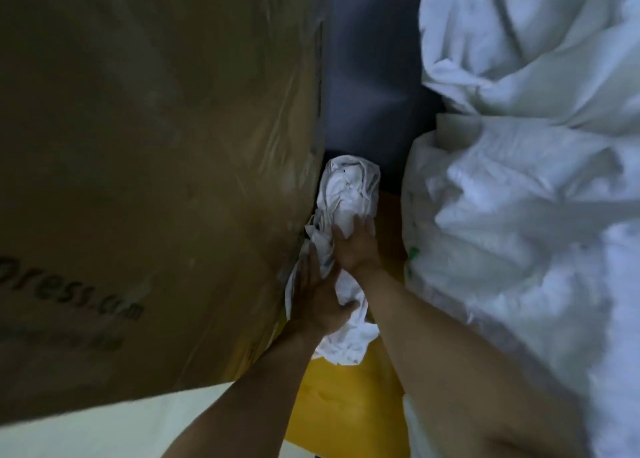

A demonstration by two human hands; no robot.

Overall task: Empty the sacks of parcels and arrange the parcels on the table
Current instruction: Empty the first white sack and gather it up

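A crumpled white sack (pixel 349 194) lies in the narrow gap between a big cardboard box (pixel 156 166) on the left and a heap of white sacks (pixel 519 187) on the right. My left hand (pixel 320 294) grips the near part of the crumpled sack, thumb across the cloth, next to the box's edge. My right hand (pixel 356 246) lies on the sack a little further away, fingers spread over the fabric. No parcel shows in this view.
The box, wrapped in clear tape and printed with dark lettering, fills the left half. A yellow surface (pixel 339 395) shows below the hands. A dark blue-grey panel (pixel 367 76) stands behind the gap. A pale surface (pixel 104 430) runs along the bottom left.
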